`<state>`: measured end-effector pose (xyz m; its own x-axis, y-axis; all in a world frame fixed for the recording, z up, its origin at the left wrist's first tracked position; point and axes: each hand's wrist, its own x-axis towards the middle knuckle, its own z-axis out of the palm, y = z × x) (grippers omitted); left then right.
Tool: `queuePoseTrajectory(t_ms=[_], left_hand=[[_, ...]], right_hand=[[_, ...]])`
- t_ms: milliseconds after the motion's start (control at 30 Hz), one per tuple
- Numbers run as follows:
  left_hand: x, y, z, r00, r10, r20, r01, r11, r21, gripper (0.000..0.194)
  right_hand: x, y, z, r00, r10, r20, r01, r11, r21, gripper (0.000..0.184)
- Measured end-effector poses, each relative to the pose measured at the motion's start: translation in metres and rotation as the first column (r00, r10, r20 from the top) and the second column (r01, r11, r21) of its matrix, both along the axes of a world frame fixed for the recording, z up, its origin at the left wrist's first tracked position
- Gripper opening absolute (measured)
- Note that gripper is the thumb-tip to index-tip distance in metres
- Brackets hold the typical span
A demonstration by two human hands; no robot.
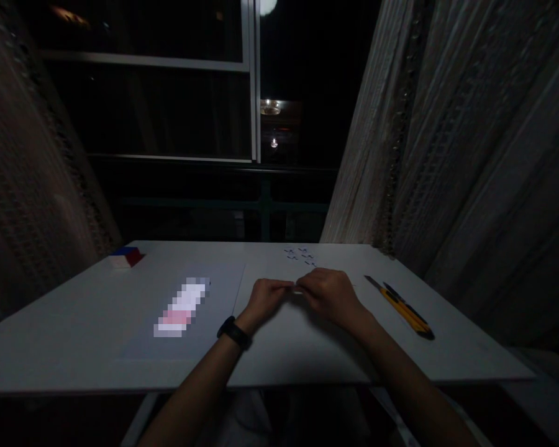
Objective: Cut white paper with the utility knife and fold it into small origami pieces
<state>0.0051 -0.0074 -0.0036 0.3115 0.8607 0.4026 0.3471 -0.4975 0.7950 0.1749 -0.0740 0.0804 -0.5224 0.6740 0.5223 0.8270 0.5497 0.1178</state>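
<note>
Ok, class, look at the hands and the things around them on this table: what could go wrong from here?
The yellow cutter lies right of the right hand, its blade apparently out, so a careless reach that way might nick a finger.

The small dark-marked pieces sit just beyond the hands and could be brushed out of place.

The light is dim, so the small pale piece at the fingertips could slip unnoticed.

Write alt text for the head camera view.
Two bare hands, left and right, pinch something tiny above a white table; a yellow cutter lies at right, a blurred-out patch at left, small dark-marked pieces beyond, before a dark window.
</note>
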Motion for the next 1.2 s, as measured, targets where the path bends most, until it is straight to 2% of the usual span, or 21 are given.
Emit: queuePoseTrajectory(t_ms=[133, 233, 300, 400, 500, 567, 667, 733, 800, 867, 933, 1000, 1033, 1100, 1167, 1200], left_hand=[[0.006, -0.004, 0.002, 1.0, -0.02, 0.012, 0.021, 0.994, -0.111, 0.037], [0.013, -0.011, 0.003, 0.981, -0.087, 0.174, 0.138, 0.94, -0.312, 0.04], [0.016, -0.017, 0.003, 0.946, -0.102, 0.307, 0.241, 0.856, -0.457, 0.04], [0.015, -0.024, 0.001, 0.915, -0.049, 0.401, 0.296, 0.756, -0.583, 0.041], [0.009, -0.028, -0.005, 0.91, -0.001, 0.416, 0.295, 0.705, -0.645, 0.041], [0.005, -0.026, -0.008, 0.927, 0.022, 0.374, 0.259, 0.682, -0.684, 0.041], [0.005, -0.016, -0.007, 0.925, 0.169, 0.34, 0.129, 0.703, -0.699, 0.043], [0.008, -0.007, -0.002, 0.899, 0.238, 0.366, 0.084, 0.728, -0.68, 0.046], [0.012, 0.003, 0.004, 0.894, 0.228, 0.385, 0.087, 0.756, -0.649, 0.049], [0.014, 0.011, 0.007, 0.916, 0.186, 0.355, 0.079, 0.785, -0.615, 0.049], [0.013, 0.016, 0.007, 0.946, 0.173, 0.276, 0.02, 0.814, -0.58, 0.047], [0.006, 0.018, 0.004, 0.963, 0.194, 0.186, -0.062, 0.834, -0.548, 0.046], [0.002, 0.018, 0.001, 0.964, 0.216, 0.157, -0.1, 0.837, -0.538, 0.046], [-0.007, 0.017, -0.004, 0.952, 0.285, 0.11, -0.191, 0.836, -0.515, 0.047], [-0.016, 0.015, -0.008, 0.933, 0.354, 0.065, -0.281, 0.83, -0.483, 0.048], [-0.02, 0.013, -0.009, 0.925, 0.378, 0.045, -0.315, 0.826, -0.467, 0.048]], right_hand=[[0.011, 0.037, 0.021, 0.988, -0.079, -0.13, 0.055, 0.983, -0.174, 0.023], [0.024, 0.08, 0.025, 0.96, -0.029, -0.279, -0.089, 0.912, -0.401, 0.027], [0.034, 0.105, 0.019, 0.912, -0.043, -0.409, -0.194, 0.832, -0.519, 0.031], [0.047, 0.128, 0.003, 0.822, -0.176, -0.541, -0.258, 0.732, -0.63, 0.034], [0.058, 0.138, -0.01, 0.714, -0.297, -0.634, -0.357, 0.625, -0.694, 0.045], [0.063, 0.142, -0.015, 0.686, -0.323, -0.652, -0.401, 0.58, -0.709, 0.05], [0.062, 0.146, -0.02, 0.744, -0.248, -0.62, -0.431, 0.531, -0.73, 0.048], [0.053, 0.147, -0.026, 0.805, -0.151, -0.573, -0.454, 0.463, -0.761, 0.047], [0.04, 0.148, -0.034, 0.852, -0.058, -0.521, -0.464, 0.379, -0.801, 0.05], [0.024, 0.149, -0.043, 0.879, 0.03, -0.475, -0.456, 0.344, -0.821, 0.053], [0.011, 0.148, -0.048, 0.906, 0.109, -0.409, -0.419, 0.372, -0.828, 0.055], [0.001, 0.146, -0.049, 0.93, 0.172, -0.325, -0.368, 0.462, -0.807, 0.056], [-0.001, 0.143, -0.048, 0.94, 0.184, -0.288, -0.342, 0.531, -0.776, 0.056], [-0.004, 0.131, -0.047, 0.953, 0.172, -0.25, -0.296, 0.706, -0.643, 0.053], [-0.005, 0.112, -0.051, 0.955, 0.141, -0.262, -0.242, 0.881, -0.407, 0.042], [-0.005, 0.099, -0.057, 0.953, 0.127, -0.276, -0.208, 0.935, -0.288, 0.036]])
